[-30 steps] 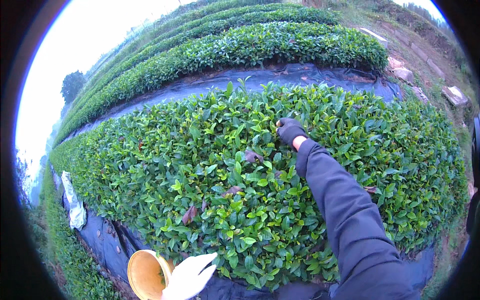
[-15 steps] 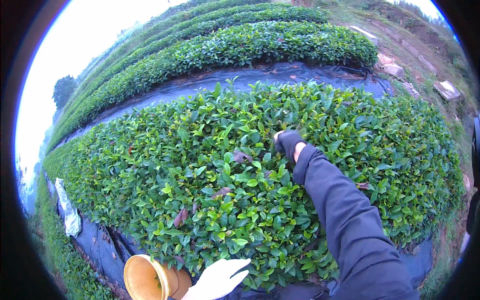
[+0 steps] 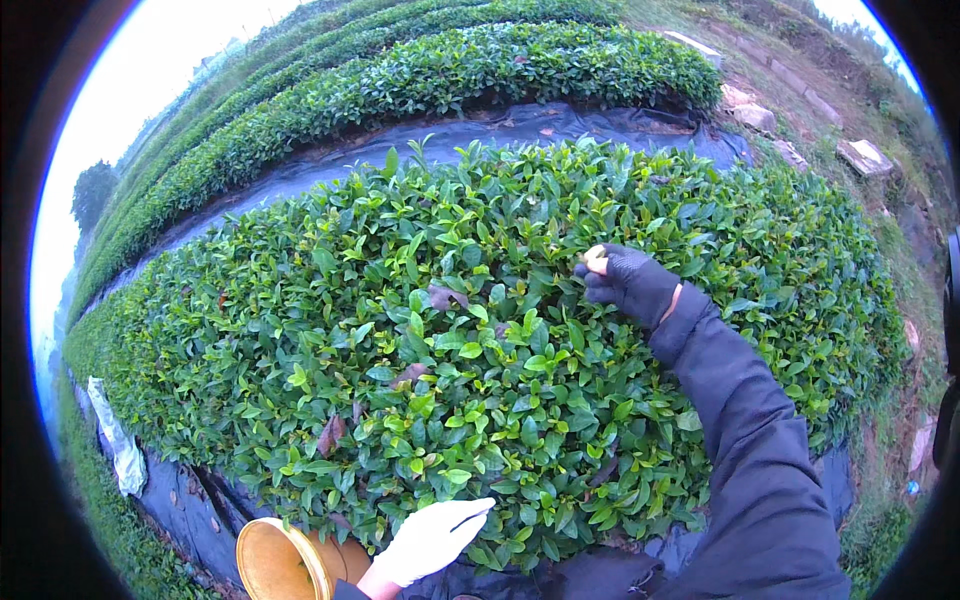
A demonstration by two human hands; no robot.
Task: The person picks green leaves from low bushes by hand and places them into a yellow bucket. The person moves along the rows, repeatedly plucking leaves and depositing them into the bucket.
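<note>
My right hand (image 3: 628,281), in a dark glove with bare fingertips, is over the top of a dense tea bush (image 3: 560,380). Its thumb and fingers are pinched together; whatever is between them is too small to make out. Near the bush's front edge my left hand (image 3: 435,540), in a white glove, reaches out with straight fingers lying close to each other and holds nothing that I can see. Just left of it a yellowish bucket (image 3: 318,565) leans tilted, its mouth facing left; little of the inside shows.
Dark ground sheeting (image 3: 480,138) runs behind this bush, with further tea rows (image 3: 420,75) beyond. A pale plastic sack (image 3: 118,440) lies at the left. Stones (image 3: 752,117) and a flat block (image 3: 865,157) line the slope at the right. Dry brown leaves (image 3: 331,435) rest on the bush.
My right hand has moved right across the bush and lifted out of the leaves, its fingers now pinched. My left hand has shifted slightly right, its fingers closer together. The whole view has shifted a little.
</note>
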